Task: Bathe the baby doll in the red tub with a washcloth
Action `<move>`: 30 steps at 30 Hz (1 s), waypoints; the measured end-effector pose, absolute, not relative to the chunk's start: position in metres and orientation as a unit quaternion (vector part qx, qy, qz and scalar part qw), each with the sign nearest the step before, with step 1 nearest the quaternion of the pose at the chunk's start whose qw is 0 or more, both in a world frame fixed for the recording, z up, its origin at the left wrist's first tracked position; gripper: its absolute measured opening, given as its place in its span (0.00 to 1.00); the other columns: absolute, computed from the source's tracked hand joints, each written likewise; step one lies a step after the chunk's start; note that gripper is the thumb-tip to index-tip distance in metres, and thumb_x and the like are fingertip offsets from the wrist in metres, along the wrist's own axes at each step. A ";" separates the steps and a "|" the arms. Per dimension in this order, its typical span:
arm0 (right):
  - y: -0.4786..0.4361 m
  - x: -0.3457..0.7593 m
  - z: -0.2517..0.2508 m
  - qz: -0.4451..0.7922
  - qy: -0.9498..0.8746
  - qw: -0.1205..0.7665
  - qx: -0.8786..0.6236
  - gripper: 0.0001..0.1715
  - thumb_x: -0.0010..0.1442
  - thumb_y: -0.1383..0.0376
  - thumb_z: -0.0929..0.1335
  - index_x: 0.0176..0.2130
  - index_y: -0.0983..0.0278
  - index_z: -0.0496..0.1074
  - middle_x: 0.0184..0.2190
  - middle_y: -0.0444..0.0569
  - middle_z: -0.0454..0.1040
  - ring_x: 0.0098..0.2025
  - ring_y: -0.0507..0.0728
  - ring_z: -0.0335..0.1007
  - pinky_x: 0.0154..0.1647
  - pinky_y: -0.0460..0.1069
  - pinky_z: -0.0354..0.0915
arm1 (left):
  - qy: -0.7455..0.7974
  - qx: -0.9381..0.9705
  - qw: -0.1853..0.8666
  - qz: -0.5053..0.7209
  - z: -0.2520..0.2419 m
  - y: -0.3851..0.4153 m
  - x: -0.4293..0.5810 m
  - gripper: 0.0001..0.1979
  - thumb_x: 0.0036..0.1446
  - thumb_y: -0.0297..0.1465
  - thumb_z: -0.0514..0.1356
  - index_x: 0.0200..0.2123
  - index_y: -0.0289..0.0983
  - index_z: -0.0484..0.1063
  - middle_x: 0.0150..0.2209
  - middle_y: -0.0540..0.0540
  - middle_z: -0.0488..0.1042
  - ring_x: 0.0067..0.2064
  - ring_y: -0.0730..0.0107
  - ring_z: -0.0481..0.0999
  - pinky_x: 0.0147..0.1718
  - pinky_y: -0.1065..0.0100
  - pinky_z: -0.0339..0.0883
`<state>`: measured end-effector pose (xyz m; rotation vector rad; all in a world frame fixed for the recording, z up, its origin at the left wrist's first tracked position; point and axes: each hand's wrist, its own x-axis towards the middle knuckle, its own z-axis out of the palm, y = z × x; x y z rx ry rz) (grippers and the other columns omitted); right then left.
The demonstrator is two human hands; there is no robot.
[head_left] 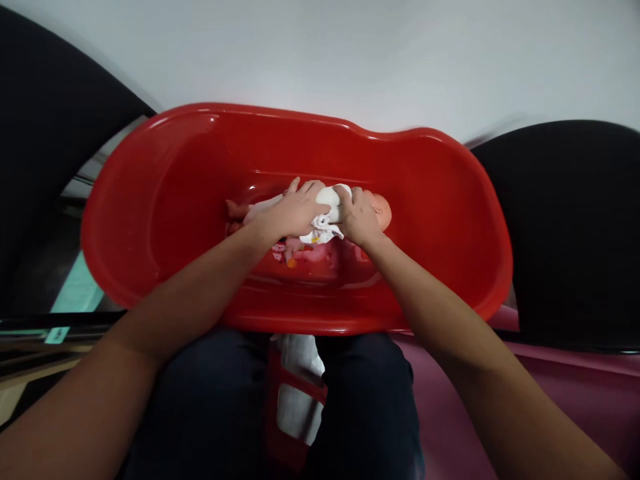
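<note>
bare left hand (295, 212), bare right hand (361, 217), bare forearms (193, 297), dark trousers (210, 407)

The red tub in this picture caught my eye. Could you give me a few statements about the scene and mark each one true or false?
The doll lies in a red plastic tub: true.
The left hand rests on the doll's head: false, it is on the doll's body; the right hand is by the head.
A white cloth touches the left hand: true.
The person wears light shorts: false, they wear dark trousers.
</note>
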<state>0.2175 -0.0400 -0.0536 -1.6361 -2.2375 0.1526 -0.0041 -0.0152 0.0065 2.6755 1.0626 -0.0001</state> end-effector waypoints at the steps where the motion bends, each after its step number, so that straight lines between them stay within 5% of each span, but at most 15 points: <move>1: -0.040 0.217 -0.053 0.052 -0.788 0.183 -0.585 0.40 0.65 0.61 0.71 0.72 0.61 0.61 0.58 0.63 0.67 0.57 0.72 0.66 0.63 0.70 0.63 | 0.366 0.923 0.115 0.007 0.007 -0.018 -0.004 0.26 0.65 0.34 0.63 0.66 0.40 0.74 0.74 0.38 0.59 0.78 0.36 0.47 0.76 0.37 0.35; 5: -0.035 0.218 -0.049 0.050 -0.771 0.204 -0.601 0.41 0.61 0.61 0.74 0.69 0.63 0.63 0.57 0.64 0.68 0.54 0.72 0.67 0.60 0.69 0.64 | 0.368 0.928 0.060 0.027 0.005 -0.033 0.003 0.24 0.69 0.34 0.59 0.67 0.42 0.74 0.78 0.42 0.56 0.81 0.40 0.40 0.76 0.38 0.37; 10: -0.034 0.219 -0.045 0.064 -0.747 0.225 -0.622 0.37 0.61 0.60 0.74 0.66 0.62 0.65 0.55 0.63 0.68 0.52 0.70 0.68 0.56 0.67 0.67 | 0.249 0.968 0.037 0.003 -0.021 -0.041 0.011 0.21 0.76 0.31 0.48 0.58 0.40 0.79 0.63 0.38 0.74 0.68 0.49 0.66 0.69 0.47 0.56; 13: -0.036 0.217 -0.043 0.065 -0.756 0.223 -0.612 0.34 0.63 0.60 0.73 0.64 0.62 0.67 0.54 0.64 0.69 0.52 0.70 0.68 0.58 0.67 0.65 | 0.265 0.963 0.002 -0.045 -0.031 -0.034 0.004 0.21 0.77 0.33 0.47 0.54 0.39 0.80 0.55 0.38 0.77 0.58 0.50 0.71 0.60 0.49 0.62; 18: -0.036 0.217 -0.040 0.075 -0.750 0.207 -0.624 0.27 0.69 0.53 0.69 0.61 0.63 0.69 0.52 0.64 0.69 0.50 0.69 0.69 0.56 0.66 0.66 | 0.382 0.924 -0.015 -0.024 -0.031 -0.021 -0.036 0.21 0.77 0.33 0.47 0.58 0.39 0.78 0.58 0.38 0.74 0.60 0.49 0.70 0.61 0.51 0.61; 26: -0.034 0.218 -0.040 0.072 -0.748 0.214 -0.624 0.20 0.72 0.57 0.67 0.59 0.63 0.70 0.53 0.64 0.70 0.52 0.67 0.69 0.57 0.66 0.65 | 0.664 0.743 0.035 0.081 -0.042 0.000 -0.095 0.25 0.67 0.34 0.59 0.64 0.34 0.69 0.60 0.34 0.69 0.56 0.50 0.72 0.57 0.54 0.68; 30: -0.033 0.216 -0.042 0.067 -0.746 0.203 -0.631 0.22 0.71 0.59 0.66 0.61 0.63 0.69 0.53 0.64 0.70 0.52 0.68 0.68 0.58 0.65 0.64 | 0.610 0.783 0.036 0.116 -0.047 0.003 -0.078 0.30 0.71 0.35 0.56 0.74 0.39 0.59 0.71 0.31 0.58 0.69 0.49 0.65 0.65 0.52 0.63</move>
